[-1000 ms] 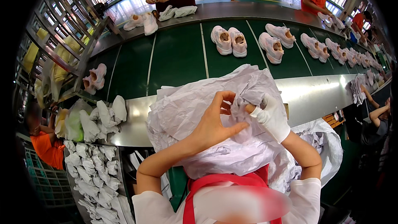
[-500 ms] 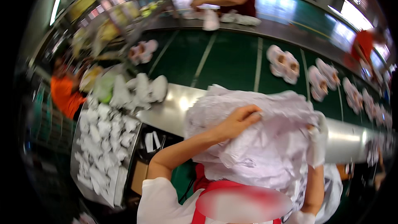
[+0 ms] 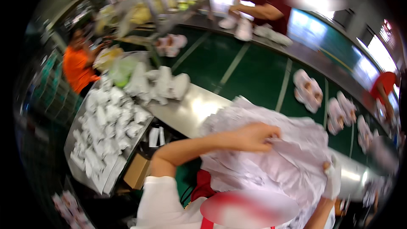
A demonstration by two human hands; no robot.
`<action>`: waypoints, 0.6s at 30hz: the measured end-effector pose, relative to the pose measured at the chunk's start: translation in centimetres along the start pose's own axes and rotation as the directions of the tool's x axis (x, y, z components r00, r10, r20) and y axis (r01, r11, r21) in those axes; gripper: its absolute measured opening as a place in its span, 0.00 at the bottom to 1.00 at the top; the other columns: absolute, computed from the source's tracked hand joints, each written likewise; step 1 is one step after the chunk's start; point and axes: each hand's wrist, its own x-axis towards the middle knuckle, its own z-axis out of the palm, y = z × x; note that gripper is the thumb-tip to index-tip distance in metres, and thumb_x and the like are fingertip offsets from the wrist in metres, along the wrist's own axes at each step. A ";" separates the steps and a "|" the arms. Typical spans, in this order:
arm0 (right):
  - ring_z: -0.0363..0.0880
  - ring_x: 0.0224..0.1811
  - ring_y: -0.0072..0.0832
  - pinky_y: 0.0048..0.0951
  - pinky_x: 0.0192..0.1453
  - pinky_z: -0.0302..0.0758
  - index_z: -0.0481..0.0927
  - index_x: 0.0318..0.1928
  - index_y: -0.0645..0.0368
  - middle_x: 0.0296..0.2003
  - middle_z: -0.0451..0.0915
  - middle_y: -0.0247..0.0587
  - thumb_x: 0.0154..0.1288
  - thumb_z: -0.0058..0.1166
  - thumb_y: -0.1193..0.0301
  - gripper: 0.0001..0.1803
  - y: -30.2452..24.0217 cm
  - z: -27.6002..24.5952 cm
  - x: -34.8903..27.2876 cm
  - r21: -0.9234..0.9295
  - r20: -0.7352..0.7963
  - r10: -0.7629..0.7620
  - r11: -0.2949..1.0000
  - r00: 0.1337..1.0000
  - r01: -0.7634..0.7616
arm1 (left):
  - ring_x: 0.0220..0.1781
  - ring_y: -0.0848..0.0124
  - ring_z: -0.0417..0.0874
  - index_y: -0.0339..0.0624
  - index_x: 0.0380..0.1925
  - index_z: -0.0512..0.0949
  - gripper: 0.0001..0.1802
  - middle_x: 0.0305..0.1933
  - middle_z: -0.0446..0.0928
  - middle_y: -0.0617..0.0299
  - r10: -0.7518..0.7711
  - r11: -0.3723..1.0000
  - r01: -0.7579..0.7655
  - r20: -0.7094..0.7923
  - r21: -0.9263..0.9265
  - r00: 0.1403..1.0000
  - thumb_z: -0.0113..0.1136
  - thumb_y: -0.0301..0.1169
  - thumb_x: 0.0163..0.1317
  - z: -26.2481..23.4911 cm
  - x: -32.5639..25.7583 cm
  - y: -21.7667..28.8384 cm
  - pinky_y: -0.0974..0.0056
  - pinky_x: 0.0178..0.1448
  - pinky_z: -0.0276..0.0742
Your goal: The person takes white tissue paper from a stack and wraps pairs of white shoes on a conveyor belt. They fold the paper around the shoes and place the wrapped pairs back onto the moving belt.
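Note:
A thick pile of thin, wrinkled white paper sheets [image 3: 237, 165] lies before me, overlapping the metal edge of the line. My bare left hand [image 3: 256, 137] is over the middle of the pile, thumb and fingertips pinching the top sheet. At the pile's right side my right hand [image 3: 332, 179], in a white glove with at least one bare fingertip, has its fingers curled round the sheet's edge. Between both hands the paper is creased and partly lifted. The underside of the right hand's grip is hidden.
Pairs of pale shoes [image 3: 308, 91] sit on the green conveyor belt [image 3: 258, 70]. Left stands a metal tray [image 3: 73, 144] of crumpled white paper wads, with a cardboard box [image 3: 136, 171] beside it. Across the belt a person in dark red [image 3: 275, 10] handles shoes; a person in orange [image 3: 77, 70] sits far left.
The view has turned, so the scene sits further right and more tilted. My left hand's fingers have closed more tightly on the sheet; the right hand keeps hold of its edge.

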 end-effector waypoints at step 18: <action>0.75 0.30 0.24 0.23 0.37 0.72 0.76 0.52 0.64 0.36 0.80 0.37 0.54 0.63 0.68 0.25 4.1 -0.1 1.8 -0.441 -0.204 -0.063 0.897 0.977 -0.035 | 0.33 0.67 0.78 0.40 0.31 0.79 0.08 0.31 0.78 0.60 0.051 0.831 0.233 -0.487 0.504 0.872 0.64 0.33 0.59 -1.1 -2.8 -0.7 0.63 0.37 0.71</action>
